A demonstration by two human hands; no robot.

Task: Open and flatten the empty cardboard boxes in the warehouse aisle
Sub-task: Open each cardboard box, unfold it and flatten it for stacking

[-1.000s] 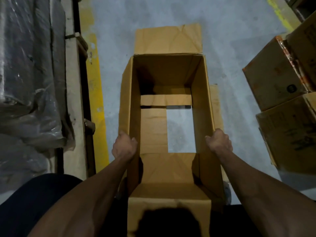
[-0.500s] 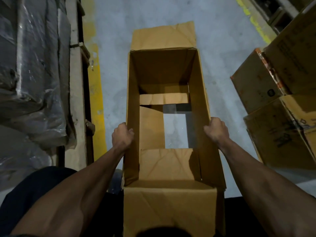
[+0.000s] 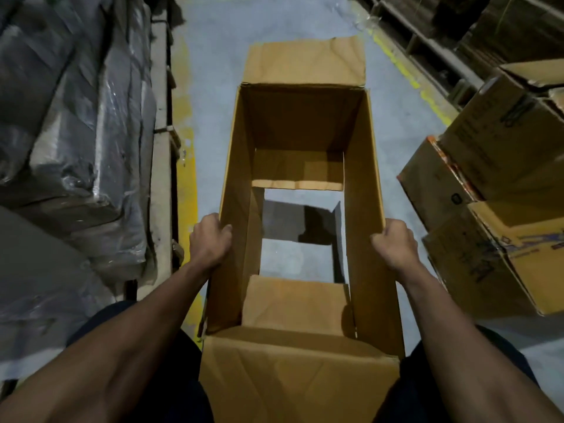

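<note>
- The floor [image 3: 210, 96] is grey concrete, with a worn yellow line [image 3: 185, 184] running along it left of the box.
- The wrapped goods [image 3: 70, 123], under shiny plastic film, fill the space left of the box, beyond the yellow line.
- The box [image 3: 363, 239] stands open in the aisle in front of the person, its long side walls upright. Its far top flap [image 3: 305, 61] lies folded outward and its near top flap [image 3: 293, 383] hangs toward the person. Its bottom is partly open: two short flaps show inside and bare floor is seen between them.
- The stacked boxes [image 3: 494, 227], closed brown cartons, sit right of the box, apart from it.
- The left hand [image 3: 210, 236] grips the top edge of the box's left wall, fingers curled over the rim.
- The right hand [image 3: 395, 244] grips the top edge of the box's right wall in the same way, level with the left hand.
</note>
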